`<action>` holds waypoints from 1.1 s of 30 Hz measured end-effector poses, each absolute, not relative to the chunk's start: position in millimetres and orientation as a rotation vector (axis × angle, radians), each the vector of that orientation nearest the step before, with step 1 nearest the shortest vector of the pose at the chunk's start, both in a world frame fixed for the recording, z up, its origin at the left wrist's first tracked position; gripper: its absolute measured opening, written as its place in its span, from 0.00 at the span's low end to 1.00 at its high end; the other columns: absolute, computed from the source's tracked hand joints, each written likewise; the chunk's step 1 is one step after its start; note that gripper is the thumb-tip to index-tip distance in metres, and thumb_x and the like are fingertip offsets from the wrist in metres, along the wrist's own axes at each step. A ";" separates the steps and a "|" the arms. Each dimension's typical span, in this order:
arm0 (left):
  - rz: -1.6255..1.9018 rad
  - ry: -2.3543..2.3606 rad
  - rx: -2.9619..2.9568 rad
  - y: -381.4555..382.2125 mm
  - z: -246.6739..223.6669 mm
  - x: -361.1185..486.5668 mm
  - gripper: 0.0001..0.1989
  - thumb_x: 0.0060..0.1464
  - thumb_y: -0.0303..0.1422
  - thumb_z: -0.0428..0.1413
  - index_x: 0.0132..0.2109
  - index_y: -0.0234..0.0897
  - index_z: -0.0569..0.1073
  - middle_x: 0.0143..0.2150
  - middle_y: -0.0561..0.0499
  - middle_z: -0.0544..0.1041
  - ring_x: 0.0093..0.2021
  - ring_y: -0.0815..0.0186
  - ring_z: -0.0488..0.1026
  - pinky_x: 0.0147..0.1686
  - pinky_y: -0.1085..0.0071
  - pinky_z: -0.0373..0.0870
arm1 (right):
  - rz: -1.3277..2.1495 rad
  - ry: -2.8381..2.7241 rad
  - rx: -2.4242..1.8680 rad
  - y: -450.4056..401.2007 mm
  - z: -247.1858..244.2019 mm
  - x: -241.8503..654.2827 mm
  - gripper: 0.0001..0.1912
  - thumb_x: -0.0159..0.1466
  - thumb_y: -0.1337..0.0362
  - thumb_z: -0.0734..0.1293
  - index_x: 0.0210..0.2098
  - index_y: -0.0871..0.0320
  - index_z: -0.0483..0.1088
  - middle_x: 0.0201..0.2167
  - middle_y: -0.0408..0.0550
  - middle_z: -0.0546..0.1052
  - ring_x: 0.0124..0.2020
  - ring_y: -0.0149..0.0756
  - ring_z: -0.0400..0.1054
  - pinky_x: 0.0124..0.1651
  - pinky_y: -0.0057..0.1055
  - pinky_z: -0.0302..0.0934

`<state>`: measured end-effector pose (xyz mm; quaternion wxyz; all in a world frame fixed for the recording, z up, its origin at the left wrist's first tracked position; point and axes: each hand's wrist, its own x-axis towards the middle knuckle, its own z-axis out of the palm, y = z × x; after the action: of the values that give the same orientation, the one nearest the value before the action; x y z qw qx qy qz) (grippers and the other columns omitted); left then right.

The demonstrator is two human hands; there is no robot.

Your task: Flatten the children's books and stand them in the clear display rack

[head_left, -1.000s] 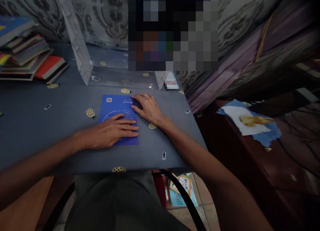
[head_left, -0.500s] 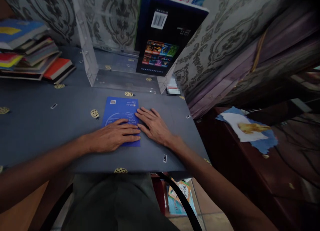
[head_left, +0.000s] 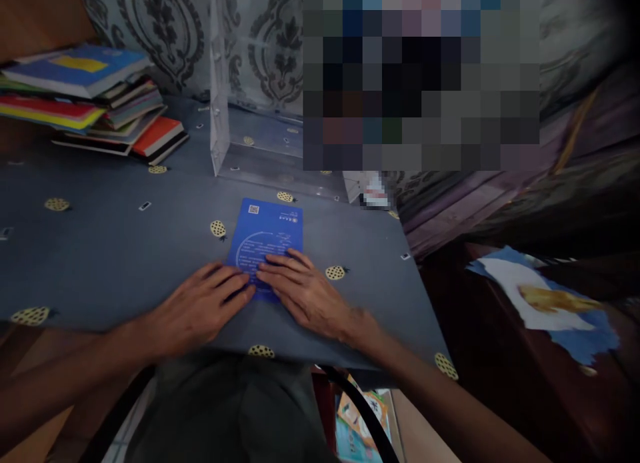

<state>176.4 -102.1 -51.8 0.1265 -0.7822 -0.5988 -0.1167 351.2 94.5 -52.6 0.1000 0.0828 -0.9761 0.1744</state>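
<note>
A thin blue booklet [head_left: 273,223] lies flat on the table, with a QR code and white print on its cover. My left hand [head_left: 207,303] rests at its near left corner, fingers stretched out and the tips on the cover. Across the booklet's lower right part lies my right hand [head_left: 313,293], palm down with extended fingers. The fingertips of both hands are close together, and they hide the near part of the cover.
Stacked books [head_left: 95,76] stand on the left of the patterned tablecloth [head_left: 120,249]. Behind the booklet is a clear plastic rack [head_left: 220,116]; a blurred block covers its right side. A cloth with a white sheet [head_left: 540,296] lies on the dark red surface at right.
My right hand has slid from the booklet's right edge onto its cover. My left hand has drawn back toward the near left corner. The view has shifted left.
</note>
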 end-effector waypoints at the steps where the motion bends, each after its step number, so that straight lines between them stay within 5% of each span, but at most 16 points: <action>1: -0.340 -1.785 -2.240 -112.6 -53.5 179.8 0.18 0.62 0.20 0.50 0.55 0.34 0.75 0.52 0.41 0.81 0.53 0.55 0.74 0.57 0.57 0.67 | 0.549 -2.898 0.296 88.4 -51.4 348.1 0.22 0.74 0.69 0.58 0.66 0.56 0.66 0.63 0.51 0.75 0.70 0.41 0.61 0.74 0.54 0.52; 9: -0.469 -1.921 -2.069 -143.7 -61.6 198.3 0.19 0.64 0.20 0.47 0.56 0.29 0.76 0.53 0.39 0.81 0.56 0.53 0.75 0.58 0.55 0.67 | 0.724 -2.979 0.463 67.2 -47.2 324.8 0.28 0.74 0.71 0.55 0.72 0.58 0.54 0.66 0.54 0.72 0.73 0.38 0.56 0.75 0.51 0.49; 18: -0.589 -1.931 -2.012 -136.5 -60.2 200.4 0.13 0.67 0.24 0.49 0.51 0.27 0.78 0.49 0.41 0.82 0.51 0.55 0.78 0.54 0.56 0.69 | 0.653 -2.962 0.413 85.2 -52.9 294.5 0.24 0.75 0.68 0.55 0.69 0.54 0.60 0.65 0.52 0.73 0.70 0.38 0.60 0.75 0.51 0.49; 33: -0.528 -1.904 -2.008 -125.4 -43.2 194.7 0.17 0.69 0.26 0.45 0.46 0.35 0.80 0.43 0.47 0.84 0.43 0.61 0.79 0.49 0.61 0.71 | 0.499 -2.980 -0.022 136.9 -63.2 237.9 0.23 0.76 0.61 0.55 0.68 0.56 0.63 0.71 0.55 0.64 0.74 0.41 0.54 0.75 0.55 0.43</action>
<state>194.7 -125.4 -43.2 0.1618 -0.7034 -0.6670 -0.1851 237.9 136.9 -63.2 0.0598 -0.0074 -0.9845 0.1649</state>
